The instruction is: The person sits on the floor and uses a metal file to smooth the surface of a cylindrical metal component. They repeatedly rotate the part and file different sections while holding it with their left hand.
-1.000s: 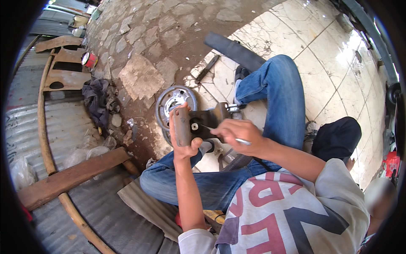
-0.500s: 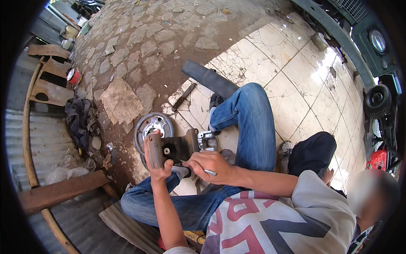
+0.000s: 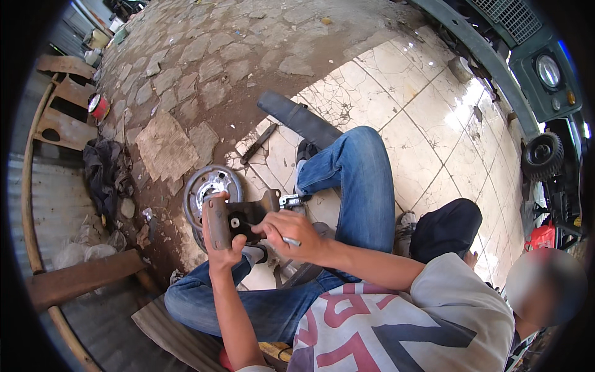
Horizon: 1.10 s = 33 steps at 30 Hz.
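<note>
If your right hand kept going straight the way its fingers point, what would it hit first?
Probably the brown metal bracket in the left hand. The right hand overlaps its near side in view; any gap is unclear.

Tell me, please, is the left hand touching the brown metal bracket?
Touching. The head view shows the left hand around the brown metal bracket, fingers along its left side, thumb at its lower end.

Faded blue jeans [image 3: 367, 192] meet a pale T-shirt [image 3: 403, 322] — boldly printed.
</note>
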Available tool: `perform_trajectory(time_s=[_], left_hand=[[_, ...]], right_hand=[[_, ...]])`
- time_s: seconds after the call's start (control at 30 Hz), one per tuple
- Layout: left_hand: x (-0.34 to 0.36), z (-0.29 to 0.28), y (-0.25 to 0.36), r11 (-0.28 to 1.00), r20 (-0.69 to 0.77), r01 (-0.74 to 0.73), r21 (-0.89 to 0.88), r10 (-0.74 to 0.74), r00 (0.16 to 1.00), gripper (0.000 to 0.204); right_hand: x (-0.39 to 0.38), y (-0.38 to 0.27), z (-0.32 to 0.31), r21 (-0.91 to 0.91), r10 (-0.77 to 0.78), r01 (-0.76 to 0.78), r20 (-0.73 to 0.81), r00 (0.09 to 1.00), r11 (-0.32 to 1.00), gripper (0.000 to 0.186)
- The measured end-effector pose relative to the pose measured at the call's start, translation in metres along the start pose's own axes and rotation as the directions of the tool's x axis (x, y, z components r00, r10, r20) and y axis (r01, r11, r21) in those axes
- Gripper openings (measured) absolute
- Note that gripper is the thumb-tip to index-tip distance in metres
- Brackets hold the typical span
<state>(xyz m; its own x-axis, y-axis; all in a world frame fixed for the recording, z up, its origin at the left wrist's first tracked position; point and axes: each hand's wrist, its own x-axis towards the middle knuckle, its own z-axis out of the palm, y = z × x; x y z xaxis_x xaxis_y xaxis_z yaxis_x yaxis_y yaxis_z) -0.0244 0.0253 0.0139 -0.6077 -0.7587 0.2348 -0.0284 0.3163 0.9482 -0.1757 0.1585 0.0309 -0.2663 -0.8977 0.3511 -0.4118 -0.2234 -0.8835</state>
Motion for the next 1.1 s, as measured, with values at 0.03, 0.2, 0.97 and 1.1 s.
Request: perform_trajectory(time_s=[0.03,0.2,0.97,1.1], left_hand=[[0.002,-0.001,-0.002,1.0,0.005,-0.008,0.012,0.008,1.0,0.099],[0.007,-0.013,0.001,0.998,-0.016,0.006,0.066,-0.005,1.0,0.097],[0.004,-0.005,0.008,0.983,0.0,-0.116,0.14,0.117,0.993,0.054],[0.009,-0.009,0.008,0.978,0.032,-0.101,0.181,0.097,0.995,0.056]], right_hand=[[0.0,0.002,0.0,-0.002,0.019,-0.019,0.012,1.0,1.0,0.026],[-0.003,-0.006,-0.011,0.018,-0.042,0.042,0.022,0.999,0.999,0.027],[0.002,0.008,-0.007,-0.074,-0.105,0.114,0.115,0.988,0.991,0.017],[0.012,0.009,-0.012,-0.107,-0.136,0.153,0.157,0.978,0.982,0.017]])
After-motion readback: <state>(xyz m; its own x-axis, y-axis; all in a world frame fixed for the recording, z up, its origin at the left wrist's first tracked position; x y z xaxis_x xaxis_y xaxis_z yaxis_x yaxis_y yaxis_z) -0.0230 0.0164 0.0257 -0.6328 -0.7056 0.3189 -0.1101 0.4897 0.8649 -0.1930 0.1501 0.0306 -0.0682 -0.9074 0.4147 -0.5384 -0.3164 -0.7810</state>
